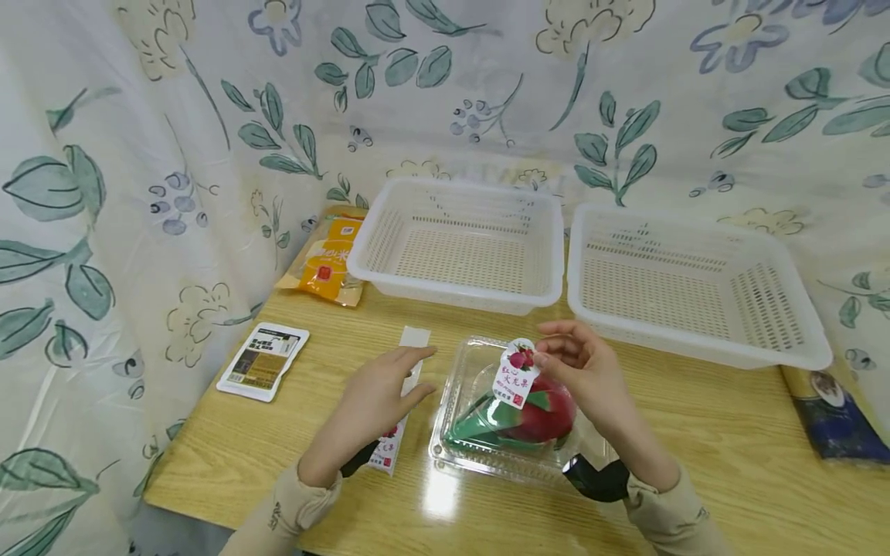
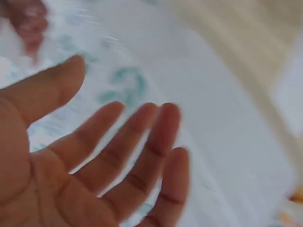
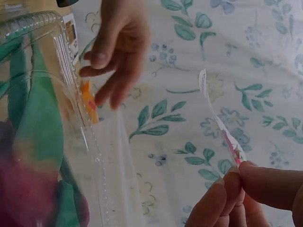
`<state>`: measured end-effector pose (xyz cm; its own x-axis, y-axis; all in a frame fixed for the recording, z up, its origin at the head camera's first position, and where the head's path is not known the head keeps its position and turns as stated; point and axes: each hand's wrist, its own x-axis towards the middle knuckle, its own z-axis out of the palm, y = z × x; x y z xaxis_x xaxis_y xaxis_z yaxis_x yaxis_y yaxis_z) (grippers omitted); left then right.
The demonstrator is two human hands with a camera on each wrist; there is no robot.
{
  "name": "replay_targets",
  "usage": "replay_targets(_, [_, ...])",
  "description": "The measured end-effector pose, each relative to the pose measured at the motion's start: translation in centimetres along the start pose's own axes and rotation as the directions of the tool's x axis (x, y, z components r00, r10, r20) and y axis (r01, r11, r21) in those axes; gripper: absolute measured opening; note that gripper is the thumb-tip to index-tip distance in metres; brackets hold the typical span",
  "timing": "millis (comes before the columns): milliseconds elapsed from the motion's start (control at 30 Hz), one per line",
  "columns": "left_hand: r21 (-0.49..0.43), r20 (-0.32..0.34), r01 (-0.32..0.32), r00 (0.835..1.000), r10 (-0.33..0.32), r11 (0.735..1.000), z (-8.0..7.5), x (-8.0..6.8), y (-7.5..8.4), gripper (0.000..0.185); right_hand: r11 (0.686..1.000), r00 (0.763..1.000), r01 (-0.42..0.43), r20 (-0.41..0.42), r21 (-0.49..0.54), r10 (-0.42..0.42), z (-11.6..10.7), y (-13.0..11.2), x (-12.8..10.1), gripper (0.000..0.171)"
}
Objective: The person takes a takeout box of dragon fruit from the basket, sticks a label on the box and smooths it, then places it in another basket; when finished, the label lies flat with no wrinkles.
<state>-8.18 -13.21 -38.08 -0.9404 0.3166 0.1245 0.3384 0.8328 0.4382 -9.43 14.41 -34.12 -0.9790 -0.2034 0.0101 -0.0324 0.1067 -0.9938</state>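
Note:
Between thumb and fingertips my right hand (image 1: 584, 371) pinches a white sticker label (image 1: 515, 374) printed with a dragon fruit picture and red characters. In the right wrist view the label (image 3: 227, 137) is seen nearly edge-on, slightly curved. Below it in the head view sits a clear plastic clamshell box (image 1: 459, 455), its lid down over a red and green dragon fruit (image 1: 542, 413). My left hand (image 1: 371, 394) hovers left of the box, fingers spread, holding nothing. Partly under that hand lies a strip of labels (image 1: 385, 452) on the table.
Two white plastic baskets (image 1: 455, 286) (image 1: 702, 332) stand at the back. An orange food bag (image 1: 330, 262) leans near the left basket. A small flat packet (image 1: 263, 361) lies at left, and a dark blue packet (image 1: 837, 417) at right. Floral curtain (image 1: 487, 93) hangs behind the wooden table (image 1: 229, 455).

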Motion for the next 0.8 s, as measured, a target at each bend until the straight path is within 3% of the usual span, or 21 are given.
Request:
replay_targets(33, [0.002, -0.038, -0.108, 0.993, 0.108, 0.994, -0.3, 0.2, 0.7, 0.051, 1.000, 1.000, -0.022, 0.020, 0.010, 0.022, -0.2, 0.0, 0.1, 0.027])
replay_targets(67, [0.027, -0.078, -0.213, 0.974, 0.214, 0.977, -0.4, 0.5, 1.3, 0.049, 0.999, 0.999, -0.036, 0.035, 0.019, 0.036, -0.4, 0.0, 0.2, 0.027])
replay_targets(100, [0.072, -0.122, -0.317, 0.938, 0.323, 0.946, -0.4, 0.8, 1.9, 0.048, 0.999, 0.998, -0.045, 0.049, 0.029, 0.043, -0.6, 0.0, 0.3, 0.026])
replay_targets(133, [0.125, -0.164, -0.415, 0.887, 0.431, 0.901, -0.4, 1.1, 2.5, 0.048, 0.998, 0.997, -0.052, 0.065, 0.040, 0.049, -0.8, 0.0, 0.3, 0.026])
replay_targets(167, [0.193, -0.208, -0.495, 0.823, 0.529, 0.847, -0.3, 1.4, 3.0, 0.047, 0.997, 0.995, -0.060, 0.078, 0.045, 0.056, -1.0, -0.1, 0.4, 0.026])
replay_targets(200, [0.270, -0.246, -0.550, 0.754, 0.609, 0.790, -0.2, 1.8, 3.5, 0.045, 0.997, 0.994, -0.068, 0.088, 0.039, 0.064, -1.2, -0.2, 0.4, 0.026])
replay_targets(267, [0.410, -0.278, -0.593, 0.642, 0.714, 0.693, 0.0, 2.4, 4.4, 0.041, 0.996, 0.991, -0.083, 0.108, 0.022, 0.080, -1.5, -0.3, 0.4, 0.027])
replay_targets(300, [0.460, -0.274, -0.606, 0.598, 0.753, 0.649, 0.1, 2.7, 4.8, 0.039, 0.996, 0.989, -0.091, 0.117, 0.013, 0.088, -1.7, -0.3, 0.5, 0.028])
replay_targets(333, [0.500, -0.264, -0.614, 0.564, 0.783, 0.611, 0.3, 3.0, 5.1, 0.037, 0.995, 0.986, -0.102, 0.130, -0.001, 0.102, -1.8, -0.2, 0.5, 0.029])
replay_targets(367, [0.529, -0.246, -0.619, 0.543, 0.803, 0.581, 0.4, 3.3, 5.4, 0.035, 0.994, 0.983, -0.112, 0.143, -0.017, 0.113, -2.0, -0.1, 0.6, 0.030])
replay_targets(433, [0.567, -0.202, -0.632, 0.517, 0.832, 0.529, 0.8, 3.8, 5.7, 0.034, 0.989, 0.975, -0.137, 0.170, -0.046, 0.143, -2.2, 0.2, 0.8, 0.034])
replay_targets(533, [0.566, -0.144, -0.662, 0.507, 0.850, 0.491, 1.5, 4.5, 6.0, 0.029, 0.983, 0.962, -0.167, 0.203, -0.081, 0.180, -2.4, 1.1, 1.1, 0.038])
replay_targets(667, [0.520, -0.130, -0.696, 0.508, 0.851, 0.495, 2.5, 5.0, 6.2, 0.030, 0.972, 0.952, -0.196, 0.213, -0.132, 0.220, -2.6, 2.1, 1.3, 0.038])
replay_targets(800, [0.465, -0.149, -0.720, 0.510, 0.847, 0.515, 3.4, 5.4, 6.4, 0.033, 0.955, 0.964, -0.137, 0.188, -0.263, 0.190, -2.6, 2.5, 1.2, 0.033])
